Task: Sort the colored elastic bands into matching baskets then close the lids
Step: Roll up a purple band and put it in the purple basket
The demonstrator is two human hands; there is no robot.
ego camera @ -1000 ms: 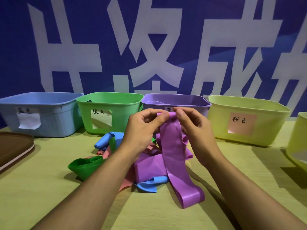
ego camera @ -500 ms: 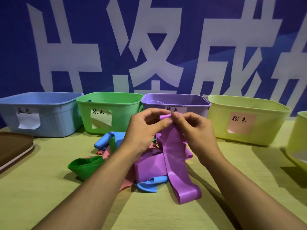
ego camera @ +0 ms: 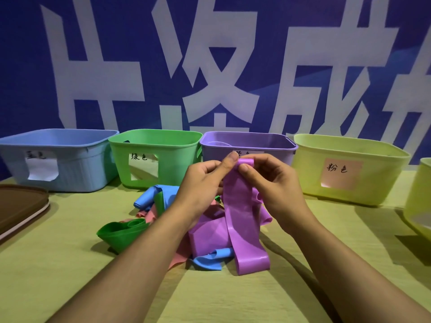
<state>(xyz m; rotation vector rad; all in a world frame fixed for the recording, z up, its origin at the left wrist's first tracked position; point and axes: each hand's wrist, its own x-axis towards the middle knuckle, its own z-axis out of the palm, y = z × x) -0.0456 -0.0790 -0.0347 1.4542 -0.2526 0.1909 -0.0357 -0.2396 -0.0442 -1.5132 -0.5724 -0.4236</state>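
A glossy purple band (ego camera: 242, 213) hangs upright, its lower end on the band pile (ego camera: 186, 229); four open baskets (ego camera: 154, 159) stand behind.

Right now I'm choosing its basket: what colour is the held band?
Purple; the band shows best in the head view.

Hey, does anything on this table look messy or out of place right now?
Yes: blue, green, pink and purple elastic bands lie tangled in one unsorted heap before the baskets. The hands hold one purple band.
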